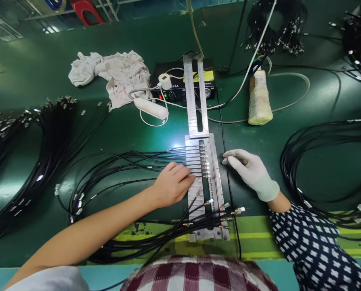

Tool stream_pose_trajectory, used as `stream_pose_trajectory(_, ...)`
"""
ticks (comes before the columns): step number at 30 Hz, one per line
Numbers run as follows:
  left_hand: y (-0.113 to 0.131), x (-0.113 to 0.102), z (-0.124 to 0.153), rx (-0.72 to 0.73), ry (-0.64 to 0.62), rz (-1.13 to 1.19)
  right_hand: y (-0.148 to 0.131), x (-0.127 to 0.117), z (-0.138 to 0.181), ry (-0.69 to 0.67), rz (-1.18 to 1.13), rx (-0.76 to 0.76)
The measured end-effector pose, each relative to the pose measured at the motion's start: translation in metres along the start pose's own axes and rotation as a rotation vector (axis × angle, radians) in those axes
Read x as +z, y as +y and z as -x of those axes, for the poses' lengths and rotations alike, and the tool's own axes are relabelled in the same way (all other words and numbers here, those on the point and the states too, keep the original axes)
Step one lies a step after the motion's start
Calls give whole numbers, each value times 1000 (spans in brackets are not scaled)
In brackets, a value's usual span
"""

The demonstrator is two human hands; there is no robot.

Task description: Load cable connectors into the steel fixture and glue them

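My left hand [175,184], bare, has its fingertips closed on a black cable [138,180] at the metal slotted fixture [217,182]. Several cables lie side by side across the fixture's grooves, their small connector ends [203,157] in a row over its slot. Below my left hand, a bunch of loose cables [168,234] crosses the fixture's near end, with silvery connectors [239,210] pointing right. Just right of the fixture is my right hand [253,171], in a white glove with dark fingertips. Its thumb and fingers are pinched together; anything between them is too small to make out.
Behind the fixture stands a black control box [171,91], with a crumpled white cloth [127,76] to its left. A wrapped yellowish cylinder [260,99] sits at back right. Coiled black cables [49,141] lie left, with another coil [292,161] right. A white lamp [151,108] lights the fixture.
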State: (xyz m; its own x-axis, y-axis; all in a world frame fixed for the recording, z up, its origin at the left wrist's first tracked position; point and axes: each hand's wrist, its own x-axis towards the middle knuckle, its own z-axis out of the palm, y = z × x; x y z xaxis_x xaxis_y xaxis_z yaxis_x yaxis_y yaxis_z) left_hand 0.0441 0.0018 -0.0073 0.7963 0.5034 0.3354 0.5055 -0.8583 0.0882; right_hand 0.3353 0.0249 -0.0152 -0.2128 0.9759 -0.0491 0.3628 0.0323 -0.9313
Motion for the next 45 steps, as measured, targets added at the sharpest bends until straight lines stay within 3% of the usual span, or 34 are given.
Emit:
stream_pose_trajectory(4, 3, 10, -20, 71, -95, -61, 4, 3, 0, 25, -29, -24)
stream_pose_trajectory(7, 7, 12, -24, -25, -159, -34, 8, 4, -1, 40, -23, -52)
stream_pose_trajectory(13, 15, -20, -11, -245, -258, 107, 10, 0, -8, 24, 3, -108)
stream_pose_trajectory(17, 44, -58, 48, -364, -213, 175, -18, 5, 14, 53, 248, -244)
stream_pose_trajectory(18, 56, -65, 69, -404, -214, 204, -27, 9, 25, 24, 355, -318)
stream_pose_trajectory(20, 85, -74, 111, -481, -212, 219, -46, 23, 47, -161, 525, -482)
stream_pose_trajectory(23, 126, -73, 161, -627, -187, 76, -63, 52, 72, -403, 674, -685)
stream_pose_trajectory(26, 149, -62, 187, -732, -200, -96, -70, 85, 75, -467, 760, -807)
stream_pose_trajectory(32, 132, -72, 203, -755, -194, -93, -103, 148, 46, -612, 996, -611)
stream_pose_trajectory(36, 113, -85, 208, -697, -232, 1, -124, 167, 32, -721, 1047, -523)
stream_pose_trajectory(41, 100, -91, 208, -639, -271, 82, -145, 151, 14, -683, 1060, -395)
stream_pose_trajectory(45, 95, -96, 216, -620, -246, 123, -134, 117, 8, -629, 953, -500)
